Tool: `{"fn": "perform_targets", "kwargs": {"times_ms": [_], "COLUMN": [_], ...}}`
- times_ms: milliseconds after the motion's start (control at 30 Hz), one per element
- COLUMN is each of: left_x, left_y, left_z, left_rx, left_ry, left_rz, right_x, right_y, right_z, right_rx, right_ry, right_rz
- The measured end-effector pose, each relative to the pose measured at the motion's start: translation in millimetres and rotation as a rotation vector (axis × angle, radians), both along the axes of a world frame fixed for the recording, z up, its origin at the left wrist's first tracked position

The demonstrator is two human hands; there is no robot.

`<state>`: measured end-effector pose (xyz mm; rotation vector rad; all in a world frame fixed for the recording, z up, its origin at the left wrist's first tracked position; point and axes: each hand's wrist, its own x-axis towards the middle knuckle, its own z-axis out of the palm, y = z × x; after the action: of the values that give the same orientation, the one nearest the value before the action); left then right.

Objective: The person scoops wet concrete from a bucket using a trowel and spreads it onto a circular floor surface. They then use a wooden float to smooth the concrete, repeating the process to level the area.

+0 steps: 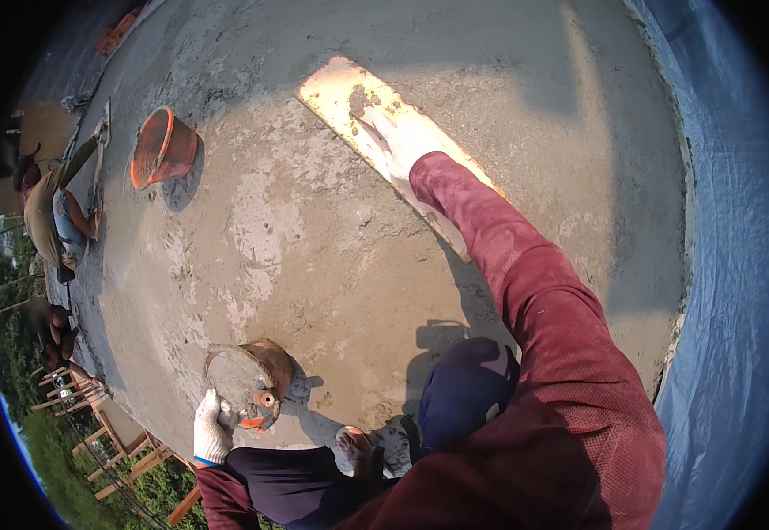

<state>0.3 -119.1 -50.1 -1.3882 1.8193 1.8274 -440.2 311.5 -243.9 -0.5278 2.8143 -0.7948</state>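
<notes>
My right hand (402, 146), in a white glove, is stretched far ahead and closed on the handle of a long yellowish plastering float (336, 88). The float lies aslant against the wet grey mortar surface (314, 221), and bits of mortar cling to its back. Near my body, my left hand (213, 426), in a knitted white glove, grips the rim of a mortar bucket (277, 364). Grey mortar fills the tilted bucket. A round brownish handle end (264, 399) and an orange piece (253, 423) show at its near rim; what tool they belong to is unclear.
An orange bucket (164, 148) stands on the mortar at the far left. Beyond it, a co-worker (53, 208) bends over the surface, and another person (60, 331) is nearer. Blue sheeting (729, 291) borders the right side. Wooden framing (128, 455) stands lower left.
</notes>
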Motion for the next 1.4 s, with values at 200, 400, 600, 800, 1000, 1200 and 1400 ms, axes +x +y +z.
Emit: {"fn": "perform_targets", "kwargs": {"times_ms": [200, 400, 600, 800, 1000, 1200, 1400], "left_x": [-1, -4, 0, -5, -26, -20, 5], "left_y": [-1, -28, -68, -84, -94, -119, -138], "left_z": [-14, -14, -14, -18, -32, -33, -5], "left_rx": [0.049, 0.174, 0.096, 0.026, -0.006, -0.047, -0.162], "left_ry": [-0.029, -0.072, -0.151, -0.19, -0.164, -0.094, -0.067], "left_rz": [0.042, -0.168, -0.126, -0.153, -0.194, -0.204, -0.152], "right_x": [161, -29, -63, 3, 183, 526, 635], "right_y": [85, 70, 189, 309, 369, 284, 253], "right_z": [25, -11, -12, 3, -27, -7, -23], "right_rx": [-0.217, 0.078, 0.121, 0.13, 0.252, 0.337, 0.327], "right_ry": [-0.082, -0.138, -0.159, -0.184, -0.135, -0.207, -0.298], "right_rz": [0.232, -0.168, -0.725, -1.089, -1.144, -1.227, -1.185]}}
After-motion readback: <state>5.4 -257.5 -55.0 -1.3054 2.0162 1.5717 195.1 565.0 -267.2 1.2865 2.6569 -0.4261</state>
